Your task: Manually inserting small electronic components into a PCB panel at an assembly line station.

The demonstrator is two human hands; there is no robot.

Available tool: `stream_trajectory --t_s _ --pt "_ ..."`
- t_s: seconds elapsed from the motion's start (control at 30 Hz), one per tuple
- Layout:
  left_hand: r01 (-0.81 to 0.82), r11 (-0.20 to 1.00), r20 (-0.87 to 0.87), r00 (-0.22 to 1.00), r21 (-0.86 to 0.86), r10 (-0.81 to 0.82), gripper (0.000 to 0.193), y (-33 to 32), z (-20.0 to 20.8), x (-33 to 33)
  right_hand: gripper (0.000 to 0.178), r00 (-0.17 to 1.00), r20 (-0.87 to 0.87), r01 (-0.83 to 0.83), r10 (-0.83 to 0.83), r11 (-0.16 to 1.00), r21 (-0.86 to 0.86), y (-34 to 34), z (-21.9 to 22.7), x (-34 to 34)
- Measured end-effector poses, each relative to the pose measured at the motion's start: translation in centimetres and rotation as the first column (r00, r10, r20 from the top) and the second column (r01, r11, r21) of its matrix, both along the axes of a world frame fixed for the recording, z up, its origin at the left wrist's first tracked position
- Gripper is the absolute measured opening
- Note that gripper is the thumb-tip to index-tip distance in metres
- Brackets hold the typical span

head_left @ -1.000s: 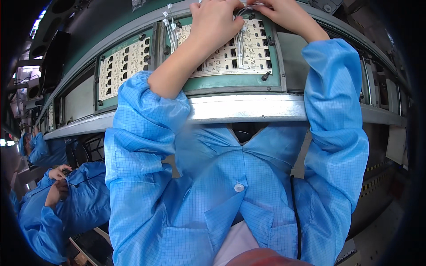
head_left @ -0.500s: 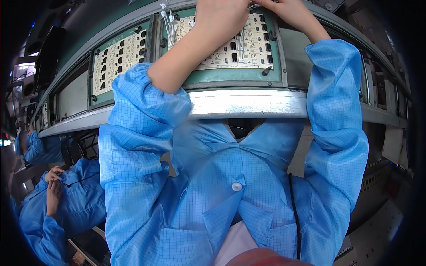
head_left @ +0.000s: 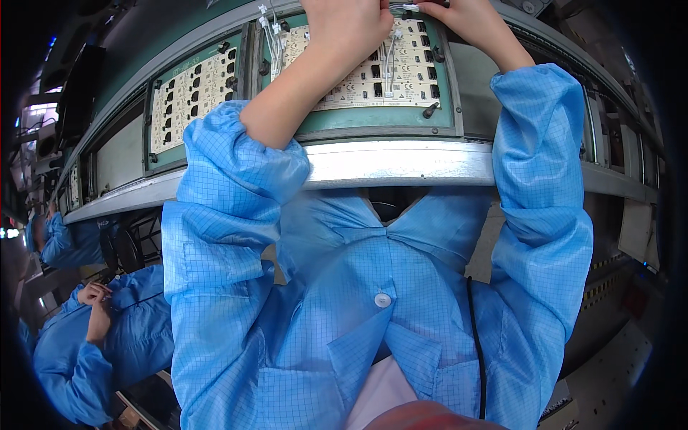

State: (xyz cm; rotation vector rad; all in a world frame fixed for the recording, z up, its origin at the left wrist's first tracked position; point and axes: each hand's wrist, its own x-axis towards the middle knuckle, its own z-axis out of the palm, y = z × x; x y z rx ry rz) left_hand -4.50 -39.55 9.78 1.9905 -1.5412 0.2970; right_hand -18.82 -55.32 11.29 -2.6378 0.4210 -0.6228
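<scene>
A green-framed fixture (head_left: 373, 123) holds a panel of white circuit boards (head_left: 412, 93) with black parts on them. Over its far edge, my left hand (head_left: 351, 29) has its fingers closed at one end of a short white cable (head_left: 407, 7). The fingers of my right hand (head_left: 466, 21) pinch the cable's other side, near a small white connector. The top of the picture cuts off part of both hands. More white wire leads (head_left: 275, 43) with plugs stand at the fixture's left side, and another lead (head_left: 389, 68) lies across the boards.
A second fixture with white boards (head_left: 192, 100) stands to the left on the same line. A metal rail (head_left: 401, 163) runs between me and the fixtures. At the lower left sits a co-worker in a blue coat (head_left: 136, 337), hands together; another person (head_left: 72, 240) is farther off.
My hands have moved slightly apart, the left one shifting left, and the white cable now shows between them. The co-worker's hands have moved a little.
</scene>
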Motion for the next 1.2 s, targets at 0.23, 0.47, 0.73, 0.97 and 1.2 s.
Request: stream_trajectory --t_s 0.23,0.47,0.73,0.97,1.2 --pt "0.082 0.994 -0.004 0.997 -0.072 -0.082 0.013 0.0 -0.3 0.1 0.013 0.998 -0.017 -0.056 0.055 0.994 -0.089 0.7 0.7 -0.1" --pt "0.155 0.987 -0.159 0.975 -0.034 -0.158 0.019 -0.4 -0.2 2.6 0.016 0.995 -0.035 -0.093 0.088 0.977 -0.193 1.3 1.5 -0.1" --pt "-0.085 0.980 -0.004 0.996 0.178 0.087 0.022 -0.5 1.3 1.1 0.016 0.994 -0.066 -0.100 0.087 0.968 -0.231 1.6 0.9 -0.1" --pt "0.135 0.986 -0.268 0.950 -0.102 -0.158 0.017 -1.1 -0.9 2.2 0.017 0.992 -0.066 -0.120 0.109 0.970 -0.209 1.6 0.8 0.2" --pt "0.102 0.995 -0.374 0.923 0.013 -0.090 0.017 0.0 1.1 3.2 0.016 0.995 0.029 -0.084 0.091 0.980 -0.180 2.2 1.4 -0.4"
